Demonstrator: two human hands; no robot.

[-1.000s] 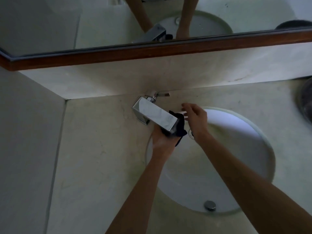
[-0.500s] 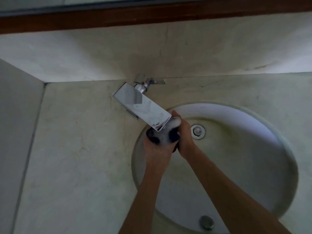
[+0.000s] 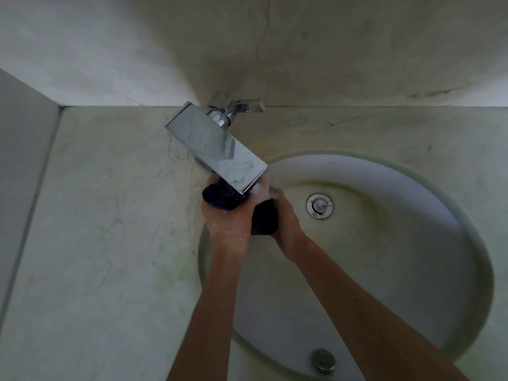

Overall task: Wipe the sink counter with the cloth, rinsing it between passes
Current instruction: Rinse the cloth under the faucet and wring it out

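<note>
A dark cloth (image 3: 264, 220) is bunched between both hands right under the mouth of the flat chrome faucet (image 3: 217, 148), over the left part of the round white sink (image 3: 412, 243). My left hand (image 3: 228, 229) grips its left end and my right hand (image 3: 286, 224) its right end. Water and foam show on my right fingers near the spout. The faucet hides the tops of both hands. The pale stone counter (image 3: 110, 243) surrounds the sink.
The faucet's lever handle (image 3: 246, 105) points right against the back wall. An overflow fitting (image 3: 319, 206) sits in the basin's far side and the drain plug (image 3: 323, 360) near its front. A side wall (image 3: 19, 160) bounds the counter on the left.
My right hand came from the lever side onto the cloth, and both hands now hold it under the spout with water running. The view tilted down, so the mirror left the frame.
</note>
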